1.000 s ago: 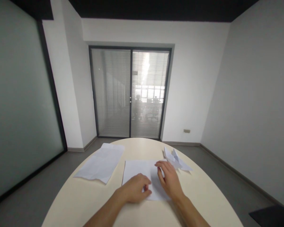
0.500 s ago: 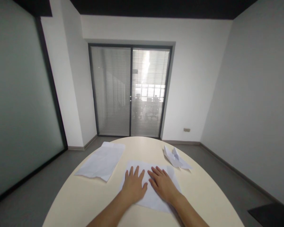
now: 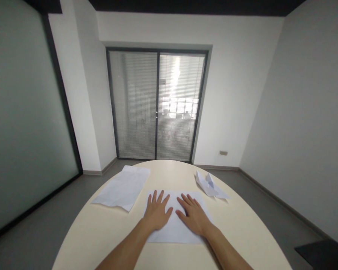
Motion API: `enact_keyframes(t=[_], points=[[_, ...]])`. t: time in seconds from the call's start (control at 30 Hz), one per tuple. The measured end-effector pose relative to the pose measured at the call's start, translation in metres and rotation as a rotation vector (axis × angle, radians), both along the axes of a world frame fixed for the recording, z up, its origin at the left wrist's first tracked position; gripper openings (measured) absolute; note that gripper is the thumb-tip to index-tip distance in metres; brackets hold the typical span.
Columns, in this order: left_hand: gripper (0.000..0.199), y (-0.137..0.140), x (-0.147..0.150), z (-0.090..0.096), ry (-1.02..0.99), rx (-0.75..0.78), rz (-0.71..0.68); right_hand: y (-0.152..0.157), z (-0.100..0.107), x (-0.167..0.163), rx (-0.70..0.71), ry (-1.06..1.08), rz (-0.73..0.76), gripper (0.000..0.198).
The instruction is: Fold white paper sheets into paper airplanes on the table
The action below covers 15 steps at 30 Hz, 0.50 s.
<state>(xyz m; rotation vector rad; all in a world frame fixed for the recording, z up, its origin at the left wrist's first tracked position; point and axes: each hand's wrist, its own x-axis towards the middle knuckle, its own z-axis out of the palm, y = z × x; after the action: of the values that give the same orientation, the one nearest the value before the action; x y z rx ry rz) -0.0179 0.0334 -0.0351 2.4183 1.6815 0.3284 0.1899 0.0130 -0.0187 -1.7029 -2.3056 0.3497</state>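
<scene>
A white sheet of paper lies flat on the round cream table in front of me. On its left part rests my left hand, palm down with the fingers spread. My right hand lies on the sheet's right part, also palm down, its fingers stretched out and slightly apart. Both hands cover some of the paper, and neither grips it. Bare paper shows between the two thumbs and below them.
More white paper with a wavy near edge lies at the table's left. At the back right sits a folded white paper shape with upright points. Beyond the table is a glass door with blinds.
The sheet now sits straighter, with its near edge almost level. My left hand has shifted slightly left and away from me. My right hand has spread a little. The view has tilted slightly.
</scene>
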Motion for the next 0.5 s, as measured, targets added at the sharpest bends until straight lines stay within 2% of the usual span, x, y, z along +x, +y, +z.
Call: enact_keyframes(t=[0.2, 0.3, 0.37, 0.43, 0.5], points=[[0.063, 0.000, 0.000, 0.004, -0.011, -0.002, -0.002, 0.011, -0.006, 0.011, 0.015, -0.088, -0.224, 0.071], [0.063, 0.000, 0.001, 0.004, -0.010, 0.026, -0.002, 0.007, 0.000, 0.011, 0.047, -0.120, -0.287, 0.070], [0.064, 0.000, 0.003, 0.004, -0.011, 0.047, 0.006, 0.003, 0.006, 0.007, 0.128, -0.150, -0.314, 0.064], [0.064, -0.001, 0.005, 0.004, -0.013, 0.065, 0.018, -0.001, 0.011, 0.000, 0.224, -0.128, -0.193, 0.054], [0.062, -0.001, 0.006, 0.003, -0.014, 0.088, 0.016, -0.003, 0.012, -0.006, 0.178, -0.042, -0.020, 0.054]])
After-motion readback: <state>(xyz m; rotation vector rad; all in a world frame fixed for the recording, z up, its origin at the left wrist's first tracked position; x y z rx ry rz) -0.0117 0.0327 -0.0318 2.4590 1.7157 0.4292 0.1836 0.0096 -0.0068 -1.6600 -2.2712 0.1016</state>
